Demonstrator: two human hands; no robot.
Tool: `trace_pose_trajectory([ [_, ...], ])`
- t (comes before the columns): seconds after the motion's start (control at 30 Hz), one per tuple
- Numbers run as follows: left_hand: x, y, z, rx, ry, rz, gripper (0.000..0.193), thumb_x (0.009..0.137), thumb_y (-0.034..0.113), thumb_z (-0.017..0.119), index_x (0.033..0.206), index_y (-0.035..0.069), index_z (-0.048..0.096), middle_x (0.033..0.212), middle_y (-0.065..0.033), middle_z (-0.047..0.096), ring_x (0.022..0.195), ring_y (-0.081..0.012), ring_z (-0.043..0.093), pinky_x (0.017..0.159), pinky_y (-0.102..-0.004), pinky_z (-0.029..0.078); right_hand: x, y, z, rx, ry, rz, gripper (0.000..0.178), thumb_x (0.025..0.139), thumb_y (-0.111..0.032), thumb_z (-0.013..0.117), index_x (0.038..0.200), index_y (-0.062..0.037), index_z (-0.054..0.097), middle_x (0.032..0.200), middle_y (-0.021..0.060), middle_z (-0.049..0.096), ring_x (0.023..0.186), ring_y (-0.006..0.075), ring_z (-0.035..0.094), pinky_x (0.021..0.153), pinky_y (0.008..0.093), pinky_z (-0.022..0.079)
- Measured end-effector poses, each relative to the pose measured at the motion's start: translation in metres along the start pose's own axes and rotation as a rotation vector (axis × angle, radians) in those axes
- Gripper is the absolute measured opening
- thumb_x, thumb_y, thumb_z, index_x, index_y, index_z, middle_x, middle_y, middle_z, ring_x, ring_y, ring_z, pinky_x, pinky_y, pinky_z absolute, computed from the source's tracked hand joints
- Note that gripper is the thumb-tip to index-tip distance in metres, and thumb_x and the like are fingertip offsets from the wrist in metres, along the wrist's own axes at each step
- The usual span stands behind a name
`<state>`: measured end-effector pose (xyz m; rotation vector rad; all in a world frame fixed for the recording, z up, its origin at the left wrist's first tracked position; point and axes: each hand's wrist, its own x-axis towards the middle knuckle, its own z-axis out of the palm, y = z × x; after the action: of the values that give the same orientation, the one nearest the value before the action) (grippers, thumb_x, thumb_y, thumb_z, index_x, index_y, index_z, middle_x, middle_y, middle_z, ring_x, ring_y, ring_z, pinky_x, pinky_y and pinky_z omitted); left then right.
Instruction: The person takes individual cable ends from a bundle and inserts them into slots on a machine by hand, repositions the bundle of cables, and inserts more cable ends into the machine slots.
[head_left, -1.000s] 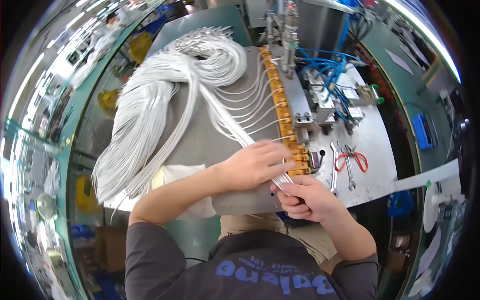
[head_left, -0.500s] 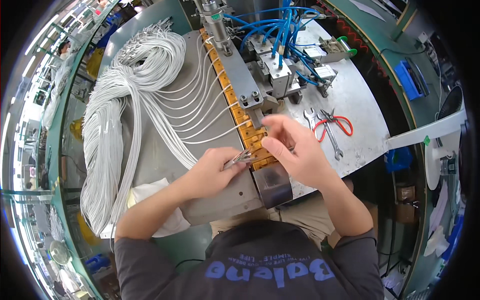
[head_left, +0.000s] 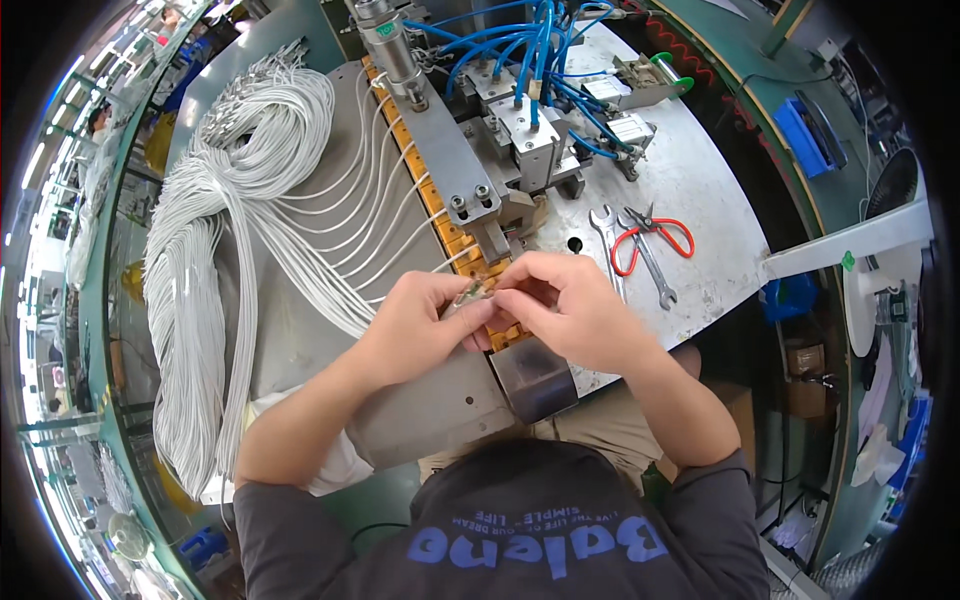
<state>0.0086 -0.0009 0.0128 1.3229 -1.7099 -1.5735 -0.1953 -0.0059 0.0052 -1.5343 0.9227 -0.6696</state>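
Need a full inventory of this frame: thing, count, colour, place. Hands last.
white cable bundle: one big hank, white, left of the bench, strands fanning to the fixture
orange fixture strip: one, orange, running down the bench middle
small connector: one, metallic, pinched between both hands; detail too small to tell
blue air hoses: several, blue, top centre on the press unit
metal press unit: one, grey, top centre
spanners: two, steel, on the metal plate right of the hands
scissors: one, red-handled, beside the spanners
metal plate: one, grey, right
left hand: on the connector
right hand: on the connector
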Motion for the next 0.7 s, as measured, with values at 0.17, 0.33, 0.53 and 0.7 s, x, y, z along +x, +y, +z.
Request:
trace_pose_trajectory([
  [0.17, -0.004, 0.009, 0.003, 0.054, 0.286, 0.179, 0.017, 0.092, 0.014, 0.057, 0.093, -0.002, 0.061, 0.069, -0.0051, 0.061, 0.055, -0.0088, 0.054, 0.055, -0.0252, 0.044, 0.005, 0.016, -0.008, 0.134, 0.076, 0.093, 0.009, 0.088, -0.007, 0.060, 0.089, 0.0023, 0.058, 0.071, 0.0012, 0.059, 0.063, 0.0059, 0.054, 0.058, 0.0210, 0.045],
  [0.33, -0.003, 0.006, 0.003, 0.439, 0.180, 0.346, 0.017, 0.092, 0.013, 0.058, 0.089, -0.003, 0.061, 0.077, -0.0065, 0.062, 0.064, -0.0102, 0.054, 0.061, -0.0232, 0.044, 0.005, 0.019, -0.014, 0.254, 0.079, 0.153, 0.009, 0.090, -0.007, 0.057, 0.087, 0.0005, 0.057, 0.070, 0.0006, 0.058, 0.059, 0.0049, 0.052, 0.053, 0.0198, 0.042],
  [0.53, -0.007, 0.009, -0.005, 0.335, 0.116, 0.218, 0.012, 0.089, 0.009, 0.060, 0.092, -0.002, 0.061, 0.077, -0.0037, 0.062, 0.069, -0.0098, 0.053, 0.064, -0.0248, 0.043, 0.002, 0.025, -0.012, 0.156, 0.076, 0.062, 0.008, 0.091, -0.008, 0.056, 0.087, -0.0004, 0.057, 0.068, -0.0003, 0.057, 0.058, 0.0050, 0.052, 0.050, 0.0195, 0.041],
  [0.7, -0.005, 0.009, 0.001, 0.203, 0.188, 0.181, 0.011, 0.088, 0.008, 0.061, 0.093, -0.002, 0.062, 0.078, -0.0013, 0.062, 0.071, -0.0067, 0.052, 0.064, -0.0231, 0.043, 0.007, 0.026, -0.019, 0.235, 0.135, 0.171, 0.007, 0.089, -0.007, 0.058, 0.088, 0.0003, 0.058, 0.068, -0.0001, 0.057, 0.058, 0.0052, 0.052, 0.050, 0.0196, 0.041],
])
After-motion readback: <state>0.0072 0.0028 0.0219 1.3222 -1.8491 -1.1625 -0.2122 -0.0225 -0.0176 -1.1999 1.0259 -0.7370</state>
